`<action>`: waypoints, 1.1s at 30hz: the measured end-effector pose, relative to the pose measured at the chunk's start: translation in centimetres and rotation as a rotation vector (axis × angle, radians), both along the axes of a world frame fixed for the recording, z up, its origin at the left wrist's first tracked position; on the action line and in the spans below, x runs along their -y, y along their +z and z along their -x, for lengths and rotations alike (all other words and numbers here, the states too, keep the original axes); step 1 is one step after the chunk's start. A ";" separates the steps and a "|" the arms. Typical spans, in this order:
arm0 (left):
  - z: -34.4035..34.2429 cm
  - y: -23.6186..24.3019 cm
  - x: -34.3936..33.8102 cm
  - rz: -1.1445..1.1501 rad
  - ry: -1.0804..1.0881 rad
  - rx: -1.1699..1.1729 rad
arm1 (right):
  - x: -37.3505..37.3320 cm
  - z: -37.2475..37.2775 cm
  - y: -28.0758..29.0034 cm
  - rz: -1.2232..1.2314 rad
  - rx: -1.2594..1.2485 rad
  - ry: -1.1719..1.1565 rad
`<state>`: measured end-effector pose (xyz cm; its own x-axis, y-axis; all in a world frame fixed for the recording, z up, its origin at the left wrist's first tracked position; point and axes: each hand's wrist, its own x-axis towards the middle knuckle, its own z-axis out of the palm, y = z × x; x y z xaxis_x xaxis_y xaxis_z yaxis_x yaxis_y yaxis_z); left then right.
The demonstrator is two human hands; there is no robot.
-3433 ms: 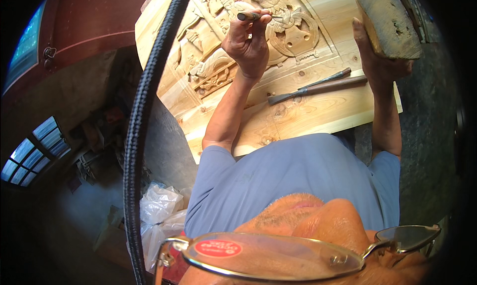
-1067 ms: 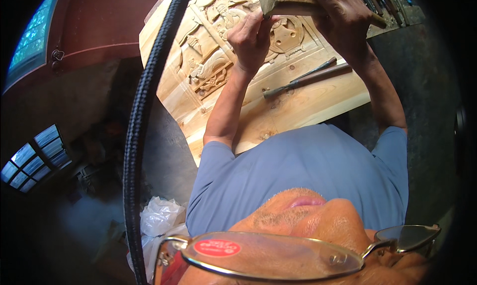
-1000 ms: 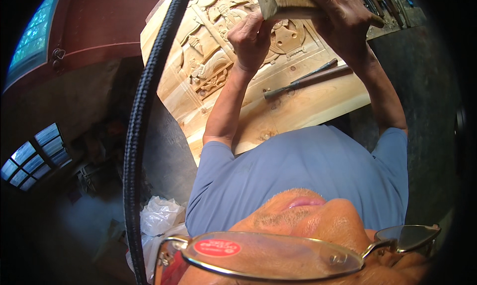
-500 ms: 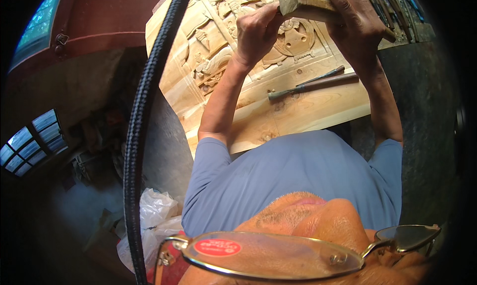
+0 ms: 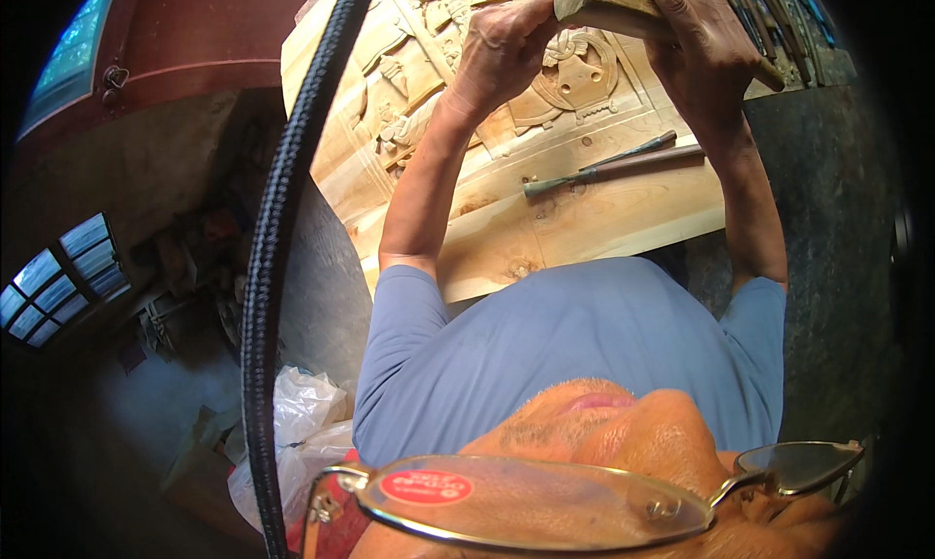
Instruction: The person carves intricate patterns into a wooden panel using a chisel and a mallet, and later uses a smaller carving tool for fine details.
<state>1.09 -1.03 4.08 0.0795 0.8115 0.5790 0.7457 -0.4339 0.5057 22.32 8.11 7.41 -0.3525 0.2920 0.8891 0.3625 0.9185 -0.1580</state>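
Note:
My right hand [image 5: 706, 48] is closed around the handle of a wooden mallet [image 5: 609, 6], its blocky head at the top edge of the view. The handle's end sticks out past my palm. My left hand [image 5: 504, 51] is closed beside the mallet head, over a carved wooden panel [image 5: 545, 228]; what its fingers hold is hidden. Relief shapes, among them a round wheel-like carving [image 5: 581, 80], cover the panel's far part. Below my hands, a chisel with a wooden handle [image 5: 648, 160] lies on the plain border, and a thinner dark tool [image 5: 633, 148] lies against it.
Several long carving tools [image 5: 769, 23] lie in a row at the upper right, past my right hand. A black braided cable [image 5: 273, 238] crosses the left side of the view. Clear plastic bags [image 5: 304, 408] sit at lower left, near my left side.
The mallet and my right hand have shifted slightly right and down. My left hand has turned a little, and its forearm has moved left. The tools on the panel lie as before.

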 end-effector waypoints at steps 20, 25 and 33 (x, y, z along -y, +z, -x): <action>-0.3 -0.1 0.2 0.118 -0.108 0.096 | -0.1 -1.4 -0.6 -0.048 0.104 -0.045; 0.0 -0.3 1.7 -0.220 -0.186 0.723 | -0.4 -2.2 -1.7 0.089 0.161 -0.178; 0.4 -2.2 8.3 -0.276 0.380 0.459 | -1.0 -1.3 -9.0 0.078 0.407 -0.165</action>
<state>0.71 -9.38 1.89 -0.4884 0.5512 0.6765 0.6073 -0.3420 0.7171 23.59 9.12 -1.55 -0.6123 0.4347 0.6603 0.5505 0.8340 -0.0386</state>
